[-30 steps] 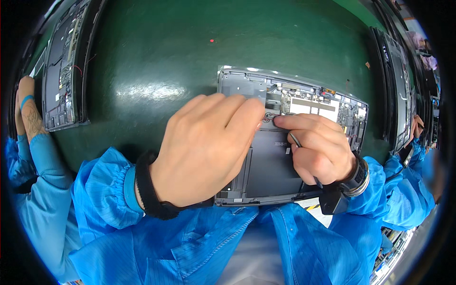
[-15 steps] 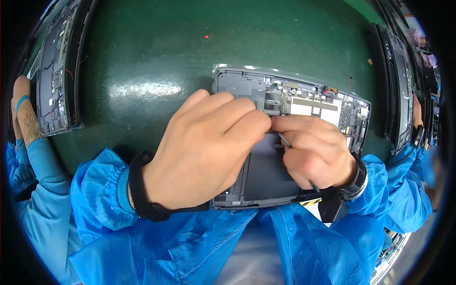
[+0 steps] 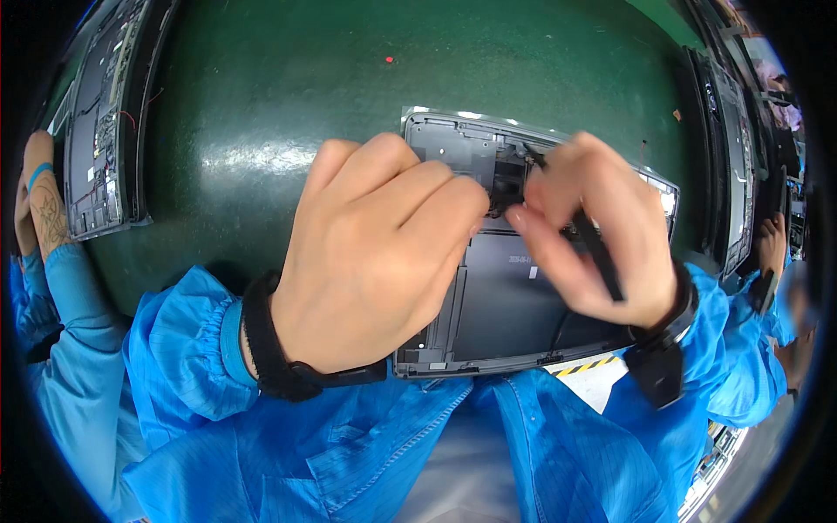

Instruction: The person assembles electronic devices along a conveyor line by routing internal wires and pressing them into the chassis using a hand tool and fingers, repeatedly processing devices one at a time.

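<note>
An opened grey laptop base point(image 3: 514, 305) lies on the green mat in front of me, its dark battery panel facing up. My left hand point(image 3: 375, 253) rests on its left part, fingers curled, tips touching a small dark part near the top middle. My right hand point(image 3: 602, 227) grips a thin black tool point(image 3: 593, 244), whose tip points at the inner parts near the top edge. Both wrists wear black straps. What lies under the fingertips is hidden.
A second opened device point(image 3: 100, 131) lies at the far left beside another person's forearm point(image 3: 44, 209). A further dark device point(image 3: 728, 166) stands at the right with another person's hand point(image 3: 772, 240) next to it. A yellow-black striped label point(image 3: 593, 366) shows under the laptop's near edge.
My hands appear larger and higher in the picture. The right hand has lifted and turned, so the black tool now slants up toward the top edge of the laptop base.
</note>
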`<action>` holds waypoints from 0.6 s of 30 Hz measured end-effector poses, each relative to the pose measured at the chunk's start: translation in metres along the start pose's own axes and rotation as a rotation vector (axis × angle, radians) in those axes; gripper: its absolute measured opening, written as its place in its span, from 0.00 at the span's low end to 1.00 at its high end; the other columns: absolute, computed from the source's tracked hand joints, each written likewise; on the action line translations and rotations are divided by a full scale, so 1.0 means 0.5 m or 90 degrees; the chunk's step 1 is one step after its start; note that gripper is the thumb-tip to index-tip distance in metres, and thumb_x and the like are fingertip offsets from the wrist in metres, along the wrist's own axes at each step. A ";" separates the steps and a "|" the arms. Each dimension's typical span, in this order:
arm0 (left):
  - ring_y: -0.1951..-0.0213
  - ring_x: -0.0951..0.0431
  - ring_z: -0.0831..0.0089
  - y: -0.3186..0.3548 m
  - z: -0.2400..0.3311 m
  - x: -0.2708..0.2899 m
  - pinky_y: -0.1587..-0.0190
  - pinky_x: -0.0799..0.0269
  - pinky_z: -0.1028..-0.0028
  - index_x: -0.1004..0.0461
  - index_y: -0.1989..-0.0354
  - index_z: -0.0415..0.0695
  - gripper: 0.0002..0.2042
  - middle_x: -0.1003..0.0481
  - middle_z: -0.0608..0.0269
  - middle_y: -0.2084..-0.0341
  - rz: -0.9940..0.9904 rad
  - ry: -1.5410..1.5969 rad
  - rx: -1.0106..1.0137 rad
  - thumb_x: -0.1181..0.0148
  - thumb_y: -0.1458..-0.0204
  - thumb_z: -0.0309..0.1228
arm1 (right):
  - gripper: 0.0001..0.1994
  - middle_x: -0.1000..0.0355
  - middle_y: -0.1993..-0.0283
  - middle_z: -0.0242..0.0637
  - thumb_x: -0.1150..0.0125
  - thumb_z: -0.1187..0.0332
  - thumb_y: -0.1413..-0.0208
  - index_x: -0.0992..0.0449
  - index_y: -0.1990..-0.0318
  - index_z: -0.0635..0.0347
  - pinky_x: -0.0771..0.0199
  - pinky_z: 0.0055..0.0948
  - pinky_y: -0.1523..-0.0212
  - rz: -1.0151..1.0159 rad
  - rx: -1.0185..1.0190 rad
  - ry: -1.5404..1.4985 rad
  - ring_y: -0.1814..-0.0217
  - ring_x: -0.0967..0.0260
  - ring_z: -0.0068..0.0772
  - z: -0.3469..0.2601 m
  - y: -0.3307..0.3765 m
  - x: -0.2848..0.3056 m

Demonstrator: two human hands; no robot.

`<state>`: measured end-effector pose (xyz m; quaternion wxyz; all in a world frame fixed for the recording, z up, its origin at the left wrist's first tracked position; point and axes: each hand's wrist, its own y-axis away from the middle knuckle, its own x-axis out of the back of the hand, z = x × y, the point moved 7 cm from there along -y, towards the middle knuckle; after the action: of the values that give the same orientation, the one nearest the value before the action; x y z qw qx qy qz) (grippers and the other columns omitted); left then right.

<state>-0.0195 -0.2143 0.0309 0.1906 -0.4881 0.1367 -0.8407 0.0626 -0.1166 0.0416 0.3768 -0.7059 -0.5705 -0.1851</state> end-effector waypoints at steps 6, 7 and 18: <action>0.70 0.32 0.70 0.003 -0.003 0.001 0.61 0.44 0.70 0.23 0.71 0.49 0.08 0.29 0.72 0.80 0.014 0.006 0.026 0.32 0.60 0.25 | 0.14 0.38 0.74 0.41 0.38 0.84 0.56 0.39 0.70 0.63 0.37 0.30 0.71 -0.127 -0.092 -0.034 0.74 0.41 0.43 0.020 -0.045 -0.002; 0.69 0.32 0.70 0.003 -0.003 0.002 0.60 0.44 0.69 0.22 0.70 0.49 0.09 0.30 0.73 0.81 0.015 0.004 0.029 0.32 0.61 0.25 | 0.14 0.39 0.74 0.42 0.38 0.84 0.55 0.40 0.70 0.63 0.38 0.31 0.71 -0.146 -0.100 -0.025 0.74 0.42 0.44 0.020 -0.048 -0.004; 0.69 0.34 0.70 0.001 -0.019 -0.005 0.60 0.43 0.70 0.22 0.66 0.48 0.12 0.35 0.73 0.83 0.000 0.086 0.049 0.34 0.61 0.21 | 0.11 0.35 0.74 0.43 0.40 0.80 0.54 0.38 0.68 0.62 0.37 0.41 0.70 -0.201 -0.110 0.186 0.68 0.36 0.49 -0.013 -0.063 -0.023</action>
<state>-0.0265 -0.2133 0.0243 0.1994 -0.4223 0.1168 -0.8765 0.0309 -0.1270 0.0480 0.3603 -0.6031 -0.5952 -0.3901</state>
